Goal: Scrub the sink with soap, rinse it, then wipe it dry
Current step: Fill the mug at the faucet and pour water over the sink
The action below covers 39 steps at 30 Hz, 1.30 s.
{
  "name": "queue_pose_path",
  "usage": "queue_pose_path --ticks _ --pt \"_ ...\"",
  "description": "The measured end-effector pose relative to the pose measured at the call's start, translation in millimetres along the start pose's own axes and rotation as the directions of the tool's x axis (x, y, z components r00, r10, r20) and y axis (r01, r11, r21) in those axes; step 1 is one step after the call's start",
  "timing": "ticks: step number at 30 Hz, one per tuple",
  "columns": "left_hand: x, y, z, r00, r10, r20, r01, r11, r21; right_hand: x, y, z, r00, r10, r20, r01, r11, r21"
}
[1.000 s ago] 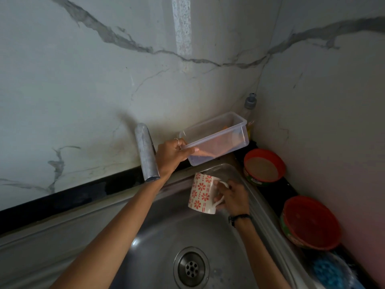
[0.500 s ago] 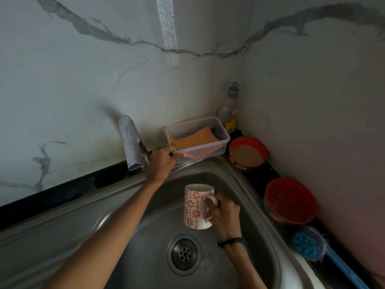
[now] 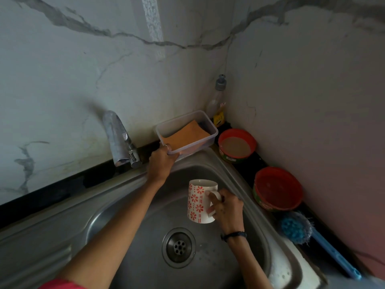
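Hands are both busy at the back corner of the sink (image 3: pixel 116 222): the left hand (image 3: pixel 160 163) grips the near corner of the clear plastic tub (image 3: pixel 210 140), which a second ago was tipped up in the air and now sits level on the ledge behind the basin, its orange sponge (image 3: pixel 187 134) lying flat inside. The right hand (image 3: pixel 227 207) has its fingers curled through the handle of the flowered mug (image 3: pixel 198 202), which has come from a tilt to upright and hangs above the basin, not touching the steel. My read: the clearing-out stage is nearly done, and scrubbing has not begun, since no suds show and the basin looks bare around the drain (image 3: pixel 179 247). The sponge is parked within easy reach, and the soap bottle (image 3: pixel 217 101) stands in the wall corner just behind the tub. The mug probably needs a spot outside the basin. Room is tight on the right: two red bowls (image 3: pixel 279 188) and a blue brush (image 3: pixel 298 228) crowd the narrow dark counter (image 3: pixel 52 197) strip along the right wall. The tub's front edge appears to sit right at the basin rim, so a careless nudge could tip it in. The tap (image 3: pixel 119 140) juts out just left of the left hand, something to swing around. Open space lies toward the left, on the steel drainboard and across the basin floor.
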<state>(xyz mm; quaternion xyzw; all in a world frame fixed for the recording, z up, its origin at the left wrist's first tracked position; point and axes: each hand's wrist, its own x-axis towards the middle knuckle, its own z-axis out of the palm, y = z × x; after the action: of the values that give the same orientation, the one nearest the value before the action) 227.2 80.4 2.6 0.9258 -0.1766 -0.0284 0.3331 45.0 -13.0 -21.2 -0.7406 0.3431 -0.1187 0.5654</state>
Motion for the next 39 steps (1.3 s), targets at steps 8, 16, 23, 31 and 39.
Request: queue_pose_path --ticks 8,16,23,31,39 --pt "-49.4 -26.8 -5.3 0.997 0.071 0.000 -0.070 0.986 -0.151 9.9 -18.7 -8.9 0.985 0.112 0.129 -0.111 0.994 -0.009" --pt "-110.9 -9.6 -7.4 0.969 0.244 0.049 -0.241 0.969 -0.058 10.6 -21.2 -6.9 0.942 0.309 -0.129 -0.242 0.894 0.377" --pt "-128.3 -9.0 10.8 0.963 0.206 0.175 -0.210 0.978 0.009 -34.8 -1.9 -13.6 0.860 0.403 -0.313 -0.229 0.854 0.468" --pt "-176.1 -34.6 12.5 0.823 0.004 0.569 -0.063 0.994 0.084 -64.4 -20.0 -10.6 0.969 0.128 -0.213 -0.099 0.985 0.139" --pt "-229.0 -27.3 22.5 0.542 0.064 0.838 -0.050 0.998 -0.044 -61.1 -13.5 -32.9 0.839 0.521 -0.158 -0.289 0.672 0.682"
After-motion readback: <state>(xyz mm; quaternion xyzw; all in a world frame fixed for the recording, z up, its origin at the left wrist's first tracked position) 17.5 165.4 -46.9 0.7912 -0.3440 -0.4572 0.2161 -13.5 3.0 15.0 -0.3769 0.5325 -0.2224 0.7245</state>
